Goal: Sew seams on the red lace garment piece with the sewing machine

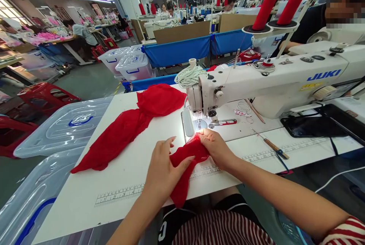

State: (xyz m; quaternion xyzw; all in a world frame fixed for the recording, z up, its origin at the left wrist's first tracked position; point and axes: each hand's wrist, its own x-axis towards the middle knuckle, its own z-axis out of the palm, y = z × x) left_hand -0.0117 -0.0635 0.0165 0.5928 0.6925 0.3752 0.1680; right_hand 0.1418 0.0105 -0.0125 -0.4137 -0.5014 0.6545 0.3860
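Note:
My left hand point(164, 169) lies on a small piece of red fabric point(185, 171) at the front of the white sewing table point(114, 184), thumb and fingers pinching its edge. My right hand point(215, 147) grips the same piece at its far end, just in front of the presser foot point(212, 117) of the white JUKI sewing machine point(273, 81). The fabric's lower end hangs over the table's front edge. A longer strip of red fabric point(128, 127) lies spread across the table to the left.
A seam ripper point(272, 146) and a pencil-like stick point(255, 111) lie right of the needle. A coil of white cord point(189, 75) sits behind the machine head. Red thread cones point(266, 9) stand behind. Clear plastic bins point(65, 125) stand at left. Other people sit at distant tables.

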